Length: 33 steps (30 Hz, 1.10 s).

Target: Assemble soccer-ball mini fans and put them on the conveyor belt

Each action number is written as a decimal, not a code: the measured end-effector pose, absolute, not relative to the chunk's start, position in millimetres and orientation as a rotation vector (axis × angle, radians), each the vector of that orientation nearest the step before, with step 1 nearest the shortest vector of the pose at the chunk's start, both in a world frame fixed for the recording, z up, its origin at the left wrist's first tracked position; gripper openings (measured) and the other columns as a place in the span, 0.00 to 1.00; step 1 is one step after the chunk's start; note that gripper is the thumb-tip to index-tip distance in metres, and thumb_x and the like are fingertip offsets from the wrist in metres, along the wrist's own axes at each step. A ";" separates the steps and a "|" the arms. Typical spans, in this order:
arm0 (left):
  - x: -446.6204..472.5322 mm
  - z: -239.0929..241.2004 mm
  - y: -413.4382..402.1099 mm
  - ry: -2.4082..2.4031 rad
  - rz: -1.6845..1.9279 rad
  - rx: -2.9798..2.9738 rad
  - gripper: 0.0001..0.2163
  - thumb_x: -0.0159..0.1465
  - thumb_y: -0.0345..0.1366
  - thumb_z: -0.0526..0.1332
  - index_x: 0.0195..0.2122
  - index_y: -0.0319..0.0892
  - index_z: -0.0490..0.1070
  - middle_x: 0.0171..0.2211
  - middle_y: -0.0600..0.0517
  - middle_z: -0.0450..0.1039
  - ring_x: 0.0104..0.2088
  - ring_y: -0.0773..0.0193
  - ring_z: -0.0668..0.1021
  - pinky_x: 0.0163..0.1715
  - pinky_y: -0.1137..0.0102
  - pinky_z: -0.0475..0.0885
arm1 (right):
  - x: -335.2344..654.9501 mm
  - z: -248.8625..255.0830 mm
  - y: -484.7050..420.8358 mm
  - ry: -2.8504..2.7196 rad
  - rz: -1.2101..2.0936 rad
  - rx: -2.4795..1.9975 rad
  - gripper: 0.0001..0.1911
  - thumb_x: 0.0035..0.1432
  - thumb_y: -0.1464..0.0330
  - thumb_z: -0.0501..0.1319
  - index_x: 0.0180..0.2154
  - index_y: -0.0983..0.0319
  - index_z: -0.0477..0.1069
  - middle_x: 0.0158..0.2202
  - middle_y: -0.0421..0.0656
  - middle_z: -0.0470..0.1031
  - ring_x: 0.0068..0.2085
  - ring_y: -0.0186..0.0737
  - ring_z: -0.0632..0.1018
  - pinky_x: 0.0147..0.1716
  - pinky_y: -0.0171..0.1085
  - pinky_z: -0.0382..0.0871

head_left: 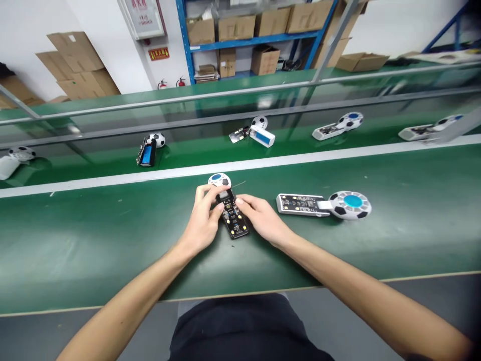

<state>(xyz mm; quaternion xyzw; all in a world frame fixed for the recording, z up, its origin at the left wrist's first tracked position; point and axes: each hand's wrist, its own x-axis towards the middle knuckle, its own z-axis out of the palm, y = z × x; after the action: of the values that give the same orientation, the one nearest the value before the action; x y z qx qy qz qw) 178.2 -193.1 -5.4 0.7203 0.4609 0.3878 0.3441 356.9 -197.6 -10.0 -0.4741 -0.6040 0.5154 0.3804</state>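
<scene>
A small hand-held fan unit lies on the green bench in front of me. It has a football-patterned round head (220, 179) with a blue centre and a bare black circuit board (233, 218) as its handle. My left hand (203, 220) pinches the board's upper end from the left. My right hand (261, 218) presses its fingertips against the board's right edge. Both hands are closed on it.
A second fan unit (323, 204) with a white handle shell lies just right of my hands. On the conveyor belt (263, 165) beyond, several more units lie apart, one (148, 149) at left, one (255, 131) in the middle. Shelves with cardboard boxes (255, 25) stand behind.
</scene>
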 end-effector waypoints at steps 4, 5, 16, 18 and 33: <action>178.0 -9.2 -201.8 1.356 1.027 2.008 0.17 0.68 0.30 0.52 0.57 0.48 0.63 0.54 0.46 0.59 0.51 0.61 0.72 0.51 0.62 0.73 | 370.3 1.5 -207.5 -1.832 1.373 -1.298 0.17 0.65 0.59 0.54 0.38 0.65 0.75 0.36 0.45 0.77 0.37 0.42 0.75 0.40 0.39 0.66; 179.4 -8.8 -205.0 1.417 1.003 2.080 0.16 0.69 0.31 0.51 0.57 0.47 0.63 0.54 0.46 0.60 0.48 0.61 0.74 0.49 0.62 0.74 | 371.4 2.4 -210.5 -1.835 1.347 -1.313 0.17 0.65 0.60 0.54 0.39 0.65 0.74 0.36 0.45 0.78 0.36 0.42 0.75 0.40 0.39 0.66; 189.3 1.3 -211.9 1.514 0.936 2.163 0.10 0.66 0.31 0.57 0.48 0.43 0.65 0.52 0.46 0.59 0.35 0.66 0.76 0.39 0.64 0.78 | 358.3 -12.5 -219.7 -1.676 1.088 -1.312 0.20 0.68 0.62 0.48 0.42 0.64 0.76 0.37 0.45 0.79 0.38 0.44 0.76 0.40 0.38 0.67; 187.0 -1.9 -211.6 1.471 1.020 2.104 0.09 0.66 0.30 0.57 0.48 0.44 0.66 0.52 0.47 0.59 0.35 0.68 0.76 0.41 0.64 0.78 | 358.6 -14.6 -219.0 -1.645 1.060 -1.328 0.20 0.68 0.62 0.48 0.41 0.64 0.76 0.36 0.46 0.79 0.37 0.43 0.76 0.39 0.38 0.67; 185.0 -6.3 -205.0 1.388 1.186 2.018 0.09 0.64 0.30 0.57 0.46 0.44 0.67 0.53 0.48 0.58 0.41 0.66 0.74 0.42 0.67 0.78 | 371.5 -4.7 -196.2 -1.421 1.629 -1.104 0.15 0.58 0.64 0.62 0.42 0.66 0.78 0.32 0.43 0.77 0.28 0.33 0.69 0.31 0.36 0.63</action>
<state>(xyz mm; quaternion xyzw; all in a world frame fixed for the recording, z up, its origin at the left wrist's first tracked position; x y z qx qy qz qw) 185.0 -205.0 -6.3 0.7252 0.4988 0.4262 0.2088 371.5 -196.2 -4.7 -0.4261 -0.5486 0.6287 0.3497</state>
